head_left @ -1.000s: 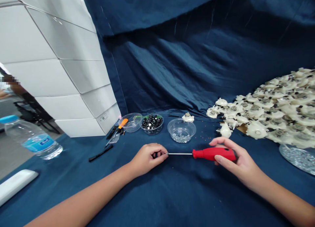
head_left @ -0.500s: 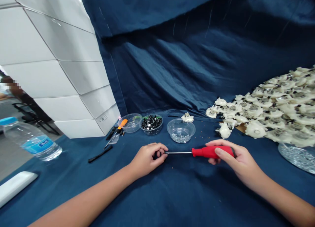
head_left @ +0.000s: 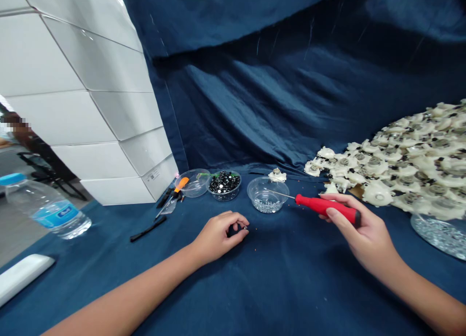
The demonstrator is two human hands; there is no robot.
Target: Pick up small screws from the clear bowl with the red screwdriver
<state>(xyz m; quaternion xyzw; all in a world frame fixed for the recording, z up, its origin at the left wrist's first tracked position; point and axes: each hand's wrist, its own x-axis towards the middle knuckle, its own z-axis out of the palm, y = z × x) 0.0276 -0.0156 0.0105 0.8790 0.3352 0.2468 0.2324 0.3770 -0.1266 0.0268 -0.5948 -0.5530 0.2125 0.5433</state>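
Observation:
My right hand (head_left: 360, 224) grips the red handle of a screwdriver (head_left: 324, 207). Its thin metal shaft points left, with the tip over a clear plastic bowl (head_left: 251, 193) that holds small silver screws (head_left: 268, 206). My left hand (head_left: 220, 235) rests on the blue cloth with fingers curled and thumb against the index finger. A tiny dark, shiny piece shows at those fingertips, mostly hidden. Beyond the left hand stands a second clear bowl full of small black parts (head_left: 224, 183).
White boxes (head_left: 102, 127) are stacked at the left, near a water bottle (head_left: 54, 212). An orange-handled tool (head_left: 181, 184) and a black rod (head_left: 148, 228) lie by them. Cream plastic parts (head_left: 400, 166) heap up at the right, beside a clear container of silver pieces (head_left: 439, 234).
The screwdriver tip has left the piece at my left fingertips and moved up and right to the screw bowl. My right hand has shifted right; the left has stayed in place.

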